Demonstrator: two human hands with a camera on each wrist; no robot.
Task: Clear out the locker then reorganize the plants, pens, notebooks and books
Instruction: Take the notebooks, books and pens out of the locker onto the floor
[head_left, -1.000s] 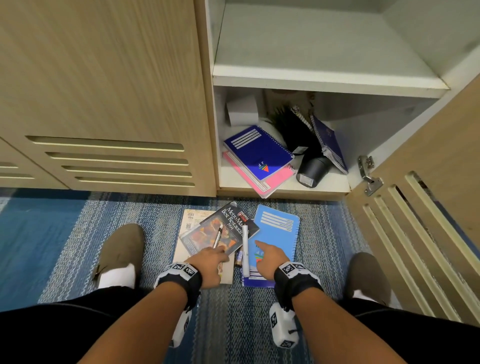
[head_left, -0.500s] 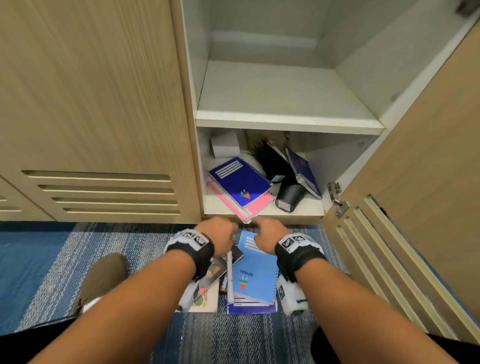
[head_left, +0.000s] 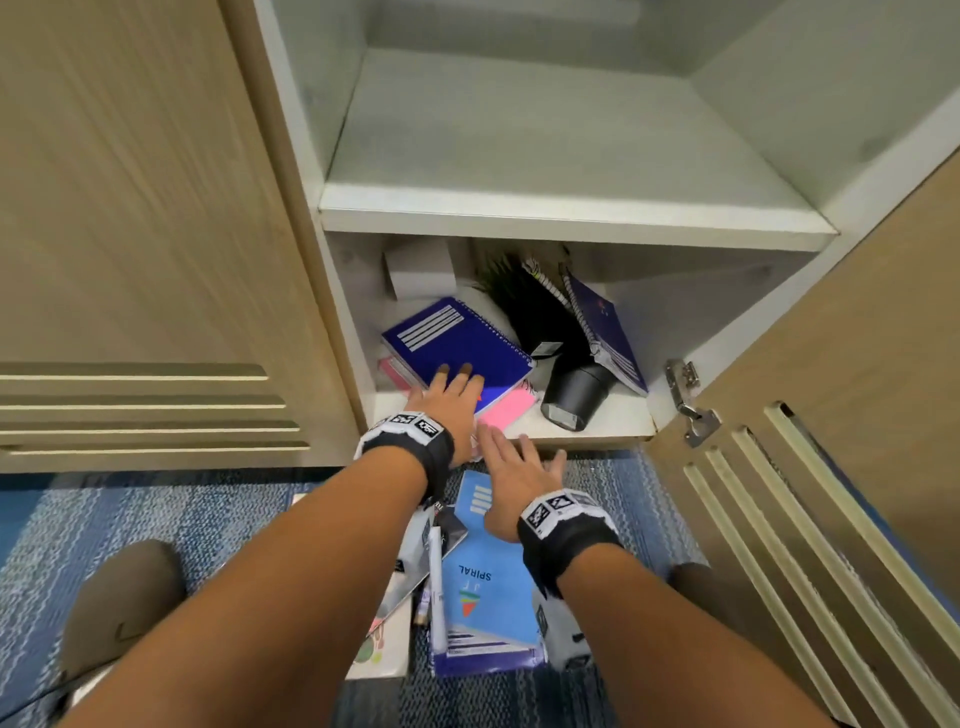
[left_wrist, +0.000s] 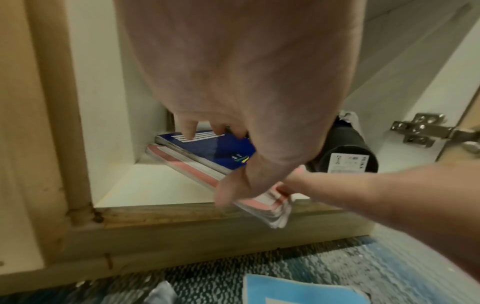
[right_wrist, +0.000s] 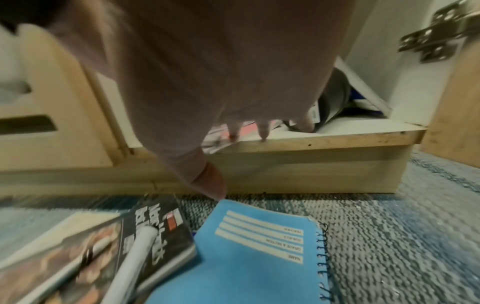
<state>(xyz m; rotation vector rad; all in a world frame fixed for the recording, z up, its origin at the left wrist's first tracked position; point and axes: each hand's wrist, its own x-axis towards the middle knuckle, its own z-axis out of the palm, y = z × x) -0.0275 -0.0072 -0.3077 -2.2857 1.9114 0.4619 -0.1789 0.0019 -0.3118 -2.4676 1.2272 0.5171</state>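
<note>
Carpet: light notebook (head_left: 488, 592), pen (head_left: 435, 577). Right hand (head_left: 511, 483) above them, fingers spread, released, at locker (head_left: 597, 434) lip. Left hand (head_left: 447, 402) further in, fingers flat on blue notebook (head_left: 457, 338) atop pink notebook (head_left: 508, 408), bottom shelf. Toppled plant (head_left: 576, 389) alongside.

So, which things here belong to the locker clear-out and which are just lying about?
Job: dark blue notebook under the left hand, pink notebook, tipped plant pot, leaning notebook; already out: light blue notebook, white pen, black book; right hand.
Lying about: door hinge, shoe, carpet.
</note>
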